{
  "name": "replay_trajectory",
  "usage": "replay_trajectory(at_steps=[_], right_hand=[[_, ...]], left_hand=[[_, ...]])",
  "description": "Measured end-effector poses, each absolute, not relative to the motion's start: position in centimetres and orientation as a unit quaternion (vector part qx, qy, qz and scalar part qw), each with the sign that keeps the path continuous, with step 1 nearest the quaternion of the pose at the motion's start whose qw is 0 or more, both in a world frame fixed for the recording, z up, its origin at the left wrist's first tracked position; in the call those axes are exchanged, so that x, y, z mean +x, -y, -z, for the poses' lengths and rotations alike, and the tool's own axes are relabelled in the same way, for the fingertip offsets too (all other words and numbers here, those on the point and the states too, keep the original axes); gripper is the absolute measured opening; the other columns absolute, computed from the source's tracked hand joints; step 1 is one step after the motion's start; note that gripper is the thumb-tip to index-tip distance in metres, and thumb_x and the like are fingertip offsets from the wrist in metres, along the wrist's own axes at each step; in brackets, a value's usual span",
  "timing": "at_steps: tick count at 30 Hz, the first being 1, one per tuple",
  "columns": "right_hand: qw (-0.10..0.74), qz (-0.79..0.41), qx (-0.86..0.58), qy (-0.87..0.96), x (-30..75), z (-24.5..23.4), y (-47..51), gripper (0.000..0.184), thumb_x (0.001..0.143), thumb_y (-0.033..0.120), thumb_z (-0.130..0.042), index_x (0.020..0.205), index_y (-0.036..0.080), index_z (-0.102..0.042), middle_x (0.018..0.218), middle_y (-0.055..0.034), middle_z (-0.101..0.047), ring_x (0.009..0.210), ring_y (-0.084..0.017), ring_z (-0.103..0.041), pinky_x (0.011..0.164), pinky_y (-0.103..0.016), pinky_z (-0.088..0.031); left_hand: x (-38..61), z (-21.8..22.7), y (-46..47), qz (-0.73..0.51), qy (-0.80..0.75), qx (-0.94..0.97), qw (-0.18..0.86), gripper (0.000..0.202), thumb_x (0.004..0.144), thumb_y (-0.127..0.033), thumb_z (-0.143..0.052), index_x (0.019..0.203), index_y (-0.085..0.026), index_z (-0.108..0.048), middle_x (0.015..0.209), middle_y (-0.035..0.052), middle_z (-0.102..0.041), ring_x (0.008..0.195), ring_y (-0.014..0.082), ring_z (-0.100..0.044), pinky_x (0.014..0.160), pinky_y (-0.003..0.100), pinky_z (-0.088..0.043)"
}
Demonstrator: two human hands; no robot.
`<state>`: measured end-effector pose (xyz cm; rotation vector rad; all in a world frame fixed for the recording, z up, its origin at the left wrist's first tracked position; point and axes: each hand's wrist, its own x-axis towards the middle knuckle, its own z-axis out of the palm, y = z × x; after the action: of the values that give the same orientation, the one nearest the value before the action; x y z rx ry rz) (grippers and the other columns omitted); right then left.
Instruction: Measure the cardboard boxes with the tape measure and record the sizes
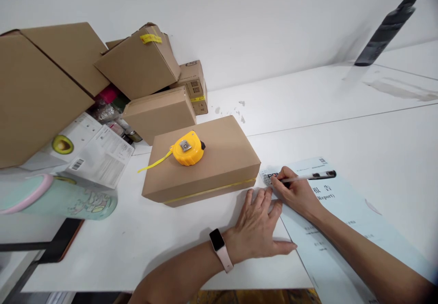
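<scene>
- Your right hand (pixel 301 197) holds the pen (pixel 315 176) in a narrow pinch, at the upper left corner of the paper (pixel 330 213).
- Your left hand (pixel 256 222) is spread wide on the table (pixel 116 254) and grips nothing; its fingertips are at this same corner.
- The paper lies just beside the box (pixel 222 160).
- The tape measure (pixel 188 149) rests on the box, its blade partly out.

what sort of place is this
Probably a work desk in a small office or storeroom: brown cardboard boxes are piled at the left, a yellow tape measure rests on a nearer box, and the right hand holds a pen at a pale-blue report.
</scene>
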<state>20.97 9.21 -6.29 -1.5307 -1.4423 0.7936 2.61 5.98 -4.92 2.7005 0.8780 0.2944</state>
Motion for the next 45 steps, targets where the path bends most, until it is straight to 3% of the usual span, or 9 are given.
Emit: replay_trajectory(at_steps=[10,25,30,37,45], right_hand=[[0.434,-0.309,-0.608,0.589,21.1,6.4,-9.1,0.027,0.089,0.037,-0.058,0.071,0.025,-0.042,0.061,0.0049,-0.047,0.054,-0.012,-0.04,0.051,-0.027,-0.033],[0.442,-0.302,-0.613,0.582,20.9,6.1,-9.2,0.03,0.088,0.04,-0.06,0.069,0.024,-0.043,0.062,0.0035,-0.051,0.052,-0.011,-0.04,0.049,-0.026,-0.033],[0.446,-0.306,-0.612,0.577,20.8,5.9,-9.2,0.029,0.086,0.04,-0.061,0.069,0.025,-0.043,0.06,0.0043,-0.049,0.052,-0.012,-0.041,0.049,-0.027,-0.035],[0.448,-0.301,-0.626,0.563,20.7,5.2,-9.0,0.03,0.086,0.042,-0.061,0.068,0.025,-0.043,0.055,0.0057,-0.044,0.049,-0.012,-0.039,0.047,-0.027,-0.033],[0.444,-0.293,-0.629,0.567,20.6,4.8,-9.0,0.031,0.086,0.042,-0.06,0.067,0.025,-0.043,0.055,0.0048,-0.044,0.05,-0.012,-0.038,0.047,-0.026,-0.032]], left_hand=[[2.6,4.8,-6.2,-0.101,-0.296,0.942,0.122,0.089,0.084,-0.076,-0.052,0.143,-0.008,-0.045,0.149,0.027,-0.043,0.146,0.0375,-0.03,0.122,0.057,-0.012],[2.6,4.5,-6.2,-0.099,-0.293,0.943,0.124,0.085,0.083,-0.074,-0.057,0.138,-0.01,-0.049,0.146,0.0248,-0.046,0.144,0.0359,-0.033,0.122,0.056,-0.013],[2.6,4.6,-6.3,-0.104,-0.294,0.941,0.13,0.086,0.082,-0.074,-0.059,0.139,-0.01,-0.048,0.148,0.0256,-0.045,0.145,0.0363,-0.032,0.122,0.056,-0.012],[2.5,4.6,-6.3,-0.091,-0.306,0.933,0.168,0.086,0.082,-0.075,-0.058,0.14,-0.013,-0.046,0.158,0.0241,-0.034,0.146,0.0386,-0.03,0.117,0.06,-0.023],[2.5,4.3,-6.3,-0.093,-0.295,0.941,0.136,0.083,0.082,-0.076,-0.057,0.135,-0.012,-0.05,0.152,0.0245,-0.042,0.145,0.0367,-0.032,0.121,0.058,-0.015]])
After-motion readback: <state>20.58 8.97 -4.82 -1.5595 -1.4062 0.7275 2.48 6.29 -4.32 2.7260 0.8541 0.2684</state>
